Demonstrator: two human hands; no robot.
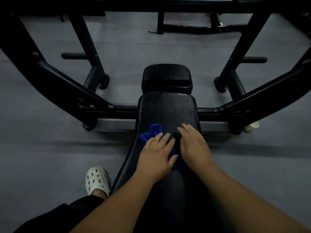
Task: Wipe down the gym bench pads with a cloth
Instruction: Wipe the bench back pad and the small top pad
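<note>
Both hands lie flat with straight fingers. The left hand (pixel 156 155) presses on the cloth (pixel 149 135), and the right hand (pixel 193 147) rests just beside it, over the cloth's right edge. The cloth is bunched on the pad (pixel 166 108), at its middle towards the left edge, and most of it shows ahead and left of the left fingers. The pad's long axis runs straight away from the person, so the likely stroke is forward, and the left hand is better placed to drive it. Beyond the pad's far end sits the small pad (pixel 166 76). A dark patch between the hands is hard to make out. The pad's near end is hidden under the arms.
</note>
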